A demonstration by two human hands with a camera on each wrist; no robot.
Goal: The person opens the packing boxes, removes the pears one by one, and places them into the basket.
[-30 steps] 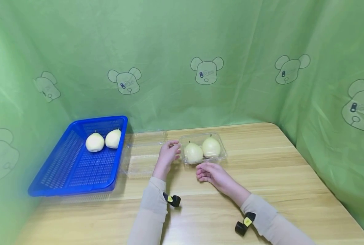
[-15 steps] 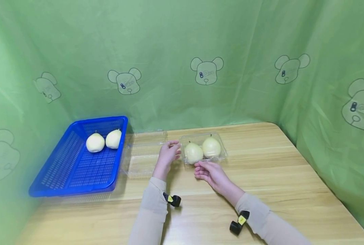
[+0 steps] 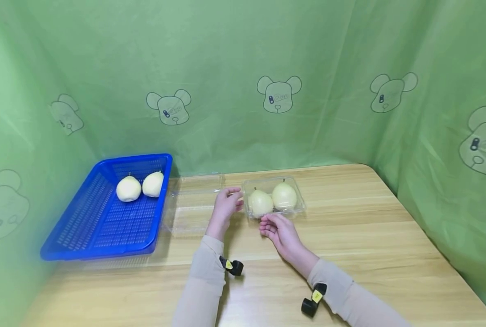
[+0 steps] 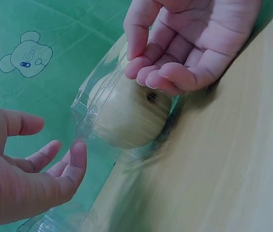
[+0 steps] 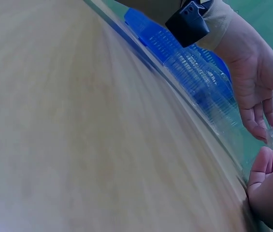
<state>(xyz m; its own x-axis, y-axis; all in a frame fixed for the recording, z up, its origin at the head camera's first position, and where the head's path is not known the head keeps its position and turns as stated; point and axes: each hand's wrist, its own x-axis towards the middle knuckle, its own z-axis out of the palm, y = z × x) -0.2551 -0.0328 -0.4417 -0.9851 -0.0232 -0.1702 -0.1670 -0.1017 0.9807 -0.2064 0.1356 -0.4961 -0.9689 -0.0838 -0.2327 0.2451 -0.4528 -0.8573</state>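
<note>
PLACE — curtained booth (image 3: 226, 141) | SIGNS — green bear-print curtain (image 3: 234, 50), wood-grain table (image 3: 357, 222)

Long, pale beige sleeves: the left sleeve (image 3: 203, 281) and right sleeve (image 3: 345, 288) are of plain, lightly creased cloth, ending at the wrists. Over each sits a compact black camera, left camera (image 3: 237, 268) and right camera (image 3: 309, 307), beside a small yellow label (image 3: 317, 296) with dark marking. The left camera's blocky housing shows small round holes. The hands (image 3: 282, 234) are bare.
</note>
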